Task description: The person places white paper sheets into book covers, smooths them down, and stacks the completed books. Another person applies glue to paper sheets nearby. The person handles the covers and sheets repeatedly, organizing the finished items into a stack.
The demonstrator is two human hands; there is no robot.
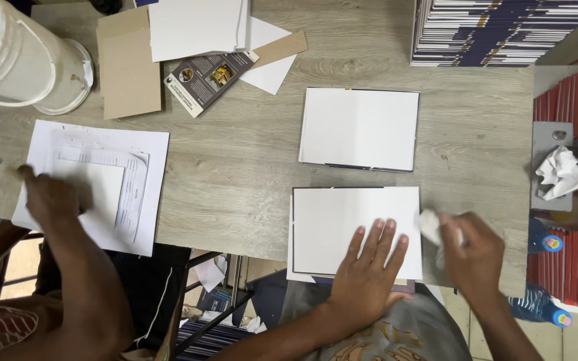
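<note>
Near the front edge of the grey wood-grain table (235, 167), an open book with a blank white endpaper (342, 224) was pressed flat under the left hand (368, 271), fingers released and spread across the sheet. A crumpled white cloth (431, 226) was grasped in the right hand (473, 257), fingers clenched round it at the sheet's right edge. Judged from this, the wiping would be best done outward from the steadying palm, so that the paper was smoothed without creases. A second open book (359, 128) was laid just behind. At the left edge, papers (112, 190) were being brushed by a co-worker's hand (51, 200).
</note>
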